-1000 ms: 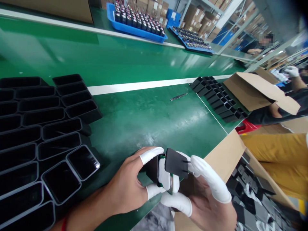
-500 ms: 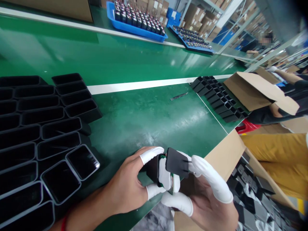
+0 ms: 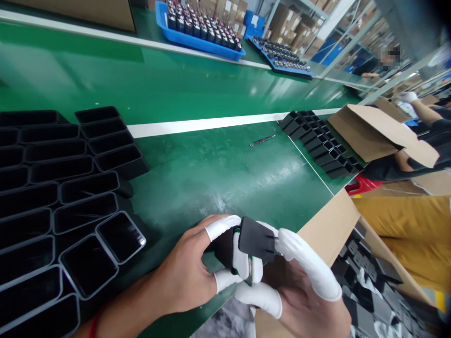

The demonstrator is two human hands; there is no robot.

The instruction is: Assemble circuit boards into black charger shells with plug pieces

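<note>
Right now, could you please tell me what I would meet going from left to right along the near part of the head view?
Black cases → left hand → black cover → right hand → open cardboard box.

Black case (image 3: 224, 252), tilted, pale block (image 3: 240, 258) at open end; flat black plate (image 3: 257, 238) partly hiding block

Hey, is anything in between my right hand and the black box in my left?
Yes: between your right hand and the black box in your left hand are the flat black cover your right hand holds and a pale block at the box's near end. The cover hides anything behind it.
</note>
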